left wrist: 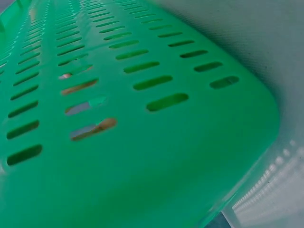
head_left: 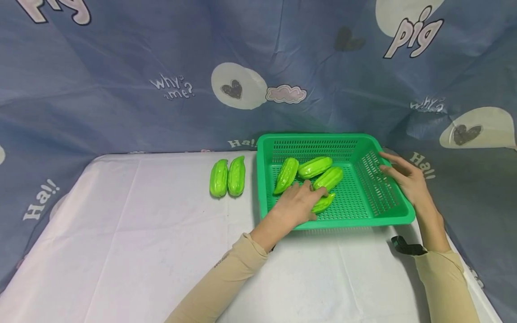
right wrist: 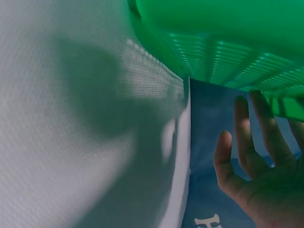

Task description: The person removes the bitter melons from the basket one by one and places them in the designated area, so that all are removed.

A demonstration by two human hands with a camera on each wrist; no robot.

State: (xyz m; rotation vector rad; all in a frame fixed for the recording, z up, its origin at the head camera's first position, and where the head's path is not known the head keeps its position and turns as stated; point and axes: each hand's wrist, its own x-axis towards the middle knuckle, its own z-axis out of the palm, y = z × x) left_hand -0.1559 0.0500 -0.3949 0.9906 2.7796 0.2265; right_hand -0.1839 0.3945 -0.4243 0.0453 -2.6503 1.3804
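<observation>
The nearest gourd (head_left: 325, 204), lying in the basket (head_left: 355, 222) by its near wall, was held between the bent fingers and thumb of the left hand (head_left: 298, 201) and was partly hidden by it. Three other gourds (head_left: 287, 176) were set just beyond, crowded about that hand. The basket's right rim was touched by the right hand (head_left: 407, 177), its fingers loosely spread; whether any weight was taken there could not be told. The near left rim was crossed by the left forearm (head_left: 266, 231), and the left wrist view was filled by the slotted wall. Two gourds (head_left: 236, 176) were laid side by side on the white-covered tabletop (head_left: 161, 246), left of the basket, before a printed backdrop (head_left: 161, 45).
</observation>
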